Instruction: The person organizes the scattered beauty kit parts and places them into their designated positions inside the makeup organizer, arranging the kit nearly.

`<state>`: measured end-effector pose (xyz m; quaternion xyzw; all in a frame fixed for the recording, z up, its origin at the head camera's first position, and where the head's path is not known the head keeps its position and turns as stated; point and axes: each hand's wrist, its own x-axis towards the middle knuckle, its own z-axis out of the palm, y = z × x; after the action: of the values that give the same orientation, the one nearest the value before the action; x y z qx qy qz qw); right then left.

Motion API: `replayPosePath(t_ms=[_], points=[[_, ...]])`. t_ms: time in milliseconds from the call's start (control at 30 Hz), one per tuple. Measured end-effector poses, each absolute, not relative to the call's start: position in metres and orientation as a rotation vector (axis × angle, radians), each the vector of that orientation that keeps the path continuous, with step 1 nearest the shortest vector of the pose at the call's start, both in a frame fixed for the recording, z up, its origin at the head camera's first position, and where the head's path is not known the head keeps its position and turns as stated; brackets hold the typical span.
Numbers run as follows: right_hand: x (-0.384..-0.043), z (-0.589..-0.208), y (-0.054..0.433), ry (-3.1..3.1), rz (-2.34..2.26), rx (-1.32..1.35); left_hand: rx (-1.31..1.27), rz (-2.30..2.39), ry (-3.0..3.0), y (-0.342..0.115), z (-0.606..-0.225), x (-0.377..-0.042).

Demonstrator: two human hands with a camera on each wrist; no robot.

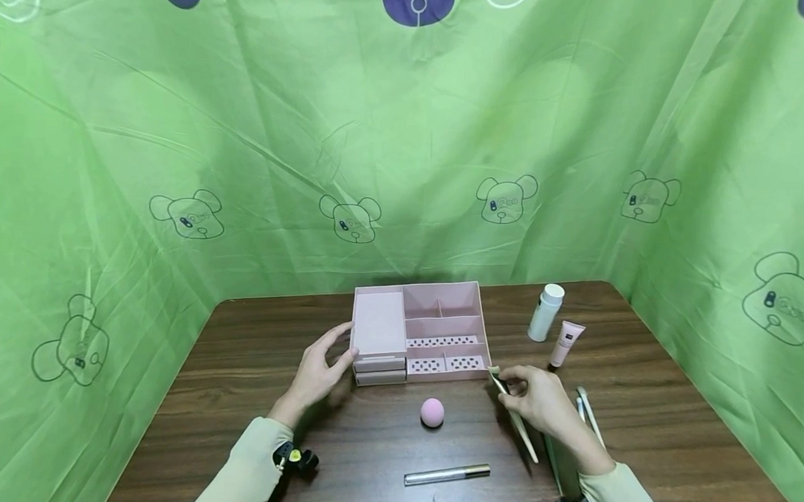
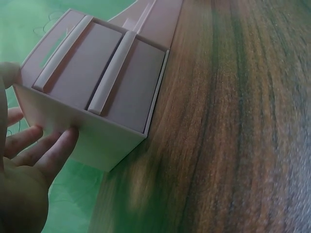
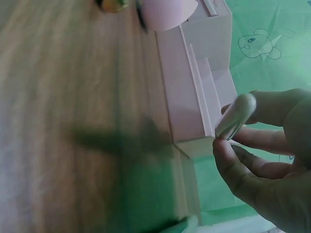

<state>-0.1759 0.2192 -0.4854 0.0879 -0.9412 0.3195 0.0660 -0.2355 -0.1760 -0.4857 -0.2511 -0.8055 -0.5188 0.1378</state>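
Note:
A pink cosmetics organizer [image 1: 378, 320] stands at the back of the table, drawers at its left and divided compartments at its right. My left hand [image 1: 314, 372] touches its left side with fairly straight fingers, the thumb at the upper front edge; the left wrist view shows the fingertips against the side wall [image 2: 104, 148]. Between thumb and fingers, my right hand [image 1: 542, 398] pinches a pale-handled makeup brush [image 1: 523, 432]. Its head is by the organizer's front right corner, and the handle slants toward me. In the right wrist view the brush [image 3: 237, 115] appears end-on, its head hidden.
In front of the organizer lies a pink makeup sponge [image 1: 432, 412], with a silver-and-gold tube [image 1: 446, 474] nearer me. A white-capped bottle [image 1: 544, 315] and a pink squeeze tube [image 1: 564, 345] stand at right. More brushes [image 1: 592, 416] lie beside my right forearm.

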Motion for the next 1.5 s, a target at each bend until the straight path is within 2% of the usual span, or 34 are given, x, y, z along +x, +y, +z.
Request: replayPosePath(t_ms=[200, 500, 667, 1233, 1500], points=[[-0.183, -0.477, 0.211, -2.816, 1.110, 0.233, -0.686, -1.560, -2.333, -0.182, -0.509, -0.249], [-0.199, -0.462, 0.196, -2.798, 1.234, 0.193, -0.695, -1.643, -2.319, -0.186, -0.514, -0.253], [-0.207, -0.454, 0.186, -2.798, 1.237, 0.181, -0.723, -1.680, -2.322, -0.184, -0.504, -0.247], [-0.226, -0.435, 0.158, -2.747, 1.324, 0.196, -0.697, -1.703, -2.328, -0.186, -0.511, -0.251], [-0.237, -0.428, 0.147, -2.713, 1.365, 0.214, -0.709, -1.702, -2.329, -0.179, -0.486, -0.236]])
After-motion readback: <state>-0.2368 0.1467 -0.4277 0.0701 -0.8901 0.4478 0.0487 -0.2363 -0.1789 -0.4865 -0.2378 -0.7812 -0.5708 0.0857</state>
